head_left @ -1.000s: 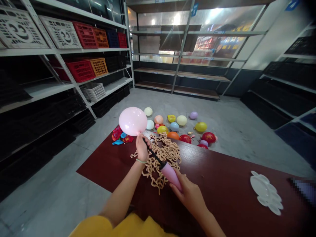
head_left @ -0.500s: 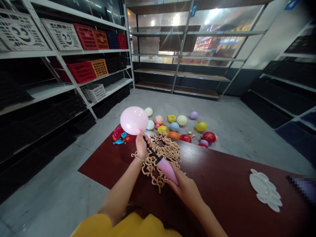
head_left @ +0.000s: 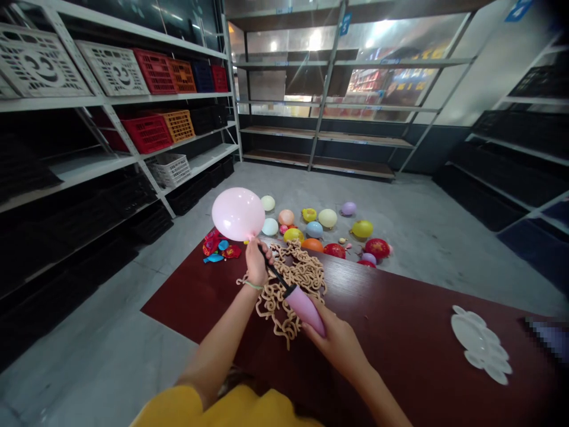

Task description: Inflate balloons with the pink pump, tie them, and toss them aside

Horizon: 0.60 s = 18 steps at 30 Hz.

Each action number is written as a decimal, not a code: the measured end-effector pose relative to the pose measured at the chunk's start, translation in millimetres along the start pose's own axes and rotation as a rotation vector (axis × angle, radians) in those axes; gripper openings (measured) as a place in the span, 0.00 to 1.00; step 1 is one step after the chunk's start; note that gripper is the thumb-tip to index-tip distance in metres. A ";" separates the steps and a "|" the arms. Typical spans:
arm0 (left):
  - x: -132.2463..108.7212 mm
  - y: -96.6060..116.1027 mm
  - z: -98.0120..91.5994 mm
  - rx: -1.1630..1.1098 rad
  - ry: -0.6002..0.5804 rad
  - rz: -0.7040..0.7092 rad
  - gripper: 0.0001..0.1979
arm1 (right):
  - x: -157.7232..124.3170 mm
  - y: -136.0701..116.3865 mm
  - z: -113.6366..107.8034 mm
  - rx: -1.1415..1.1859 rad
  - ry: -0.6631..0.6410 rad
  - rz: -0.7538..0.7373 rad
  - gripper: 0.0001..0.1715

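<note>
A pale pink balloon (head_left: 237, 213), blown up round, stands at the tip of a balloon pump. My left hand (head_left: 256, 262) is closed around the balloon's neck and the front end of the pump, so the nozzle is hidden. The pump's black rod runs back to its pink body (head_left: 306, 311). Wrapped around that body is my right hand (head_left: 335, 338). Beneath the pump lies a tangled heap of tan, rope-like strands (head_left: 306, 270) on the dark red table (head_left: 391, 314). Uninflated red and blue balloons (head_left: 222, 246) rest at the table's far left corner.
Beyond the table, several inflated balloons (head_left: 328, 218) in mixed colours lie on the grey floor (head_left: 413, 219). A white scalloped plate (head_left: 480, 343) is on the table's right. Shelves with crates (head_left: 146, 131) line the left; a metal rack (head_left: 320, 142) stands behind.
The pink balloon looks slightly bigger and sits a little further left. The pump's black rod and pink body have shifted slightly. Both hands keep their grip.
</note>
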State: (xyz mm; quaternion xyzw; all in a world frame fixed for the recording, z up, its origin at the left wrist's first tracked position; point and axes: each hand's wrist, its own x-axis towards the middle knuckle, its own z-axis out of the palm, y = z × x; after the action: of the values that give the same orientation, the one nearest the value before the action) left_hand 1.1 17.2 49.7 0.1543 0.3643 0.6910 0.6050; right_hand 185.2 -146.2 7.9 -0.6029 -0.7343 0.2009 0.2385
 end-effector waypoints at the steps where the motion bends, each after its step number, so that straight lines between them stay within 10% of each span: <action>1: -5.1 -6.9 0.0 0.020 -0.034 0.005 0.15 | 6.7 -4.1 2.7 0.007 0.003 0.018 0.34; 7: -18.9 -28.0 -10.0 0.071 -0.125 0.005 0.16 | 21.2 -12.8 17.5 0.065 0.002 0.008 0.37; 18: 4.1 -2.0 -12.9 0.058 -0.049 0.063 0.13 | -38.0 36.1 -8.7 -0.044 -0.049 -0.111 0.40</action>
State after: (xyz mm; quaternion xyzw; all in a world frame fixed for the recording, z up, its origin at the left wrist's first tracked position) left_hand -6.8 17.0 38.5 0.2002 0.3642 0.6947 0.5870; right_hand 224.9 -176.4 -10.2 -0.5615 -0.7763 0.1859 0.2181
